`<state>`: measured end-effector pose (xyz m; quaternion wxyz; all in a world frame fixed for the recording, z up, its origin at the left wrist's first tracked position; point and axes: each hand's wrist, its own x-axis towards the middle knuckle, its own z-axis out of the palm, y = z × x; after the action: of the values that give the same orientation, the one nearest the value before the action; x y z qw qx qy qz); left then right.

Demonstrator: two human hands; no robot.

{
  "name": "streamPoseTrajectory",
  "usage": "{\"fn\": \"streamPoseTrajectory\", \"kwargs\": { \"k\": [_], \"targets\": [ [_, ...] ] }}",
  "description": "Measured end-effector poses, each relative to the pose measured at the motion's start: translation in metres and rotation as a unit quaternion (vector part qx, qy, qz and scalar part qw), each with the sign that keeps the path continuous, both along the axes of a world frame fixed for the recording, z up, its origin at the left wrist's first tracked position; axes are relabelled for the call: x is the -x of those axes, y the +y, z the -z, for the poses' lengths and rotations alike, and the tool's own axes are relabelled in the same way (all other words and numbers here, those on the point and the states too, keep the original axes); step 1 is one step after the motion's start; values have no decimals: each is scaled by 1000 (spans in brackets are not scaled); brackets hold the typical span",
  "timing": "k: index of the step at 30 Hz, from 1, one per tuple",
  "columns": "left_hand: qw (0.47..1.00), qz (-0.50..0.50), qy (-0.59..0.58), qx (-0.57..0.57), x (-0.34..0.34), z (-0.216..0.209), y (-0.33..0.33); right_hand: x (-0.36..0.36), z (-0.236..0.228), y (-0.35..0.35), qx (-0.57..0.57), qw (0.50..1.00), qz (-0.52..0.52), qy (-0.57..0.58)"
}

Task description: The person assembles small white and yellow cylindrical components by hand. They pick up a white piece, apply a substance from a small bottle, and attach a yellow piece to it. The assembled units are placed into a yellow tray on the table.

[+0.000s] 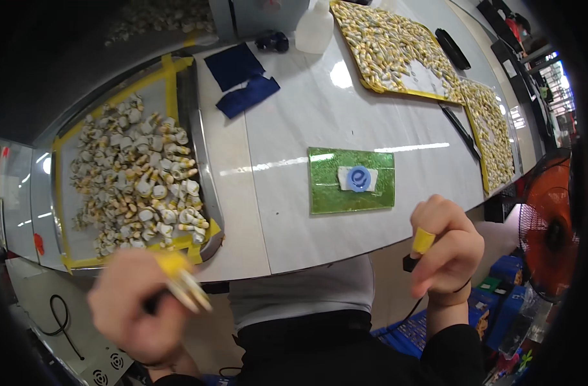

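Note:
My left hand [136, 305] is blurred, its fingers curled, at the near corner of a tray [207, 186] edged with yellow tape. A pale, yellow-streaked shape [190, 291] shows at its fingertips; I cannot make out what it is. Small white-and-yellow pieces [139, 174] are heaped in that tray. On the right, my right hand [447, 248] is closed above the table's front edge, yellow tape round one finger. Beside its fingers is a small black thing [410, 262]; whether I grip it is unclear. A green rectangular block [323, 199] carries a white pad [343, 180] and a round blue piece [359, 179].
Dark blue cloths [235, 65] and a white bottle [314, 29] lie and stand at the back. Two yellow-edged trays of small pieces [397, 42] occupy the far right, with a black strip [460, 128] beside them. An orange fan [551, 225] stands off the table's right end.

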<state>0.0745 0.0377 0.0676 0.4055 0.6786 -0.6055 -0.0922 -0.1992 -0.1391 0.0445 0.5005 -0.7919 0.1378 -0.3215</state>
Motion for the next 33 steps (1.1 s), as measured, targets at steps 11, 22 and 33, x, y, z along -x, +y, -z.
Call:
{"fn": "streamPoseTrajectory", "kwargs": {
  "k": [11,22,33],
  "targets": [
    [955,6,-284,-92,-129,-34,-165,5,-9,0,67,998,10,-15],
    [944,-83,-303,-96,-193,25,-239,39,-28,-9,108,988,73,83],
    [945,290,36,-147,-7,-53,-85,14,-22,-177,384,870,130,280]
  ]
}}
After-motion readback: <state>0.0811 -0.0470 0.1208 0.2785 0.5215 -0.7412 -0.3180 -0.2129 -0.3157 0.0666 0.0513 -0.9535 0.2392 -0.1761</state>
